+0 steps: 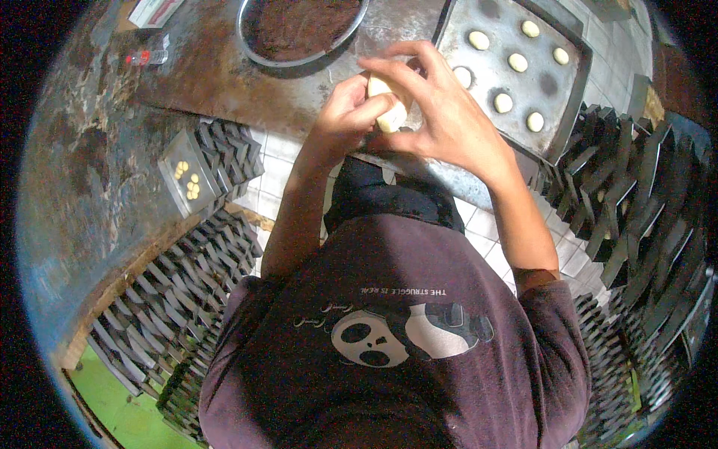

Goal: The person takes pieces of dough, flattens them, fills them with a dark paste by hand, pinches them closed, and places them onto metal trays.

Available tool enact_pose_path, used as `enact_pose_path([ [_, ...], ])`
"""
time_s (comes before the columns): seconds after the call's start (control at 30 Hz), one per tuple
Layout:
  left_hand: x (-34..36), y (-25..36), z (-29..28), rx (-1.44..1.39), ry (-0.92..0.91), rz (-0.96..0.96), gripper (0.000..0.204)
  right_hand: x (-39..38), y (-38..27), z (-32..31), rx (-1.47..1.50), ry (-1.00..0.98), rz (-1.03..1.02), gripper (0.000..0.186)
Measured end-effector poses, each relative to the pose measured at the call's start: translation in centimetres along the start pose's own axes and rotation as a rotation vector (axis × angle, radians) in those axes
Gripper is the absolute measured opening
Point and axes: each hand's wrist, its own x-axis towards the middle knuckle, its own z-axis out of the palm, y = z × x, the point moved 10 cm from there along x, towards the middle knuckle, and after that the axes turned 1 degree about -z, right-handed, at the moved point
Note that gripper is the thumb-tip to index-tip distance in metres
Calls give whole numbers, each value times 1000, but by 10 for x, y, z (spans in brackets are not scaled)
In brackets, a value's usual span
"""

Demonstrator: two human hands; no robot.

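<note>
A pale piece of dough (393, 118) is held up between my two hands, above the near edge of the worktable. My left hand (345, 114) grips it from the left, its thumb pressed across the front. From the other side my right hand (454, 118) curves around the dough, with fingers over the top and thumb below. Part of the dough is hidden by the fingers. Just beyond my hands stands a round metal bowl (263, 61) of dark brown crumbly filling (299, 26). Right of my hands lies a dark baking tray (479, 73) bearing several round dough balls (517, 63).
A small tray (176, 196) with several small yellowish dough pieces (193, 187) lies at the left. Stacks of dark metal trays rise on the left (172, 284) and right (628, 187). A clear bottle with a red cap (155, 57) and a box (155, 11) are at the far left.
</note>
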Motion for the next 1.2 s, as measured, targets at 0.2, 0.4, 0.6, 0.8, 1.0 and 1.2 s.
enact_pose_path([
  [0.2,3,-11,-1,-392,-45,-119,33,-1,27,-13,228,16,203,30],
  [0.4,5,11,2,75,52,80,26,-17,49,-13,355,78,375,32],
  [0.6,8,21,1,-124,160,104,25,-2,10,-33,123,160,114,60],
  [0.8,6,18,6,-256,151,-58,31,-6,32,-28,245,204,161,33],
  [1.0,0,52,-1,-168,245,145,38,-34,77,2,973,388,633,24],
  [1.2,14,97,17,149,242,424,35,-48,57,59,1811,472,627,33],
])
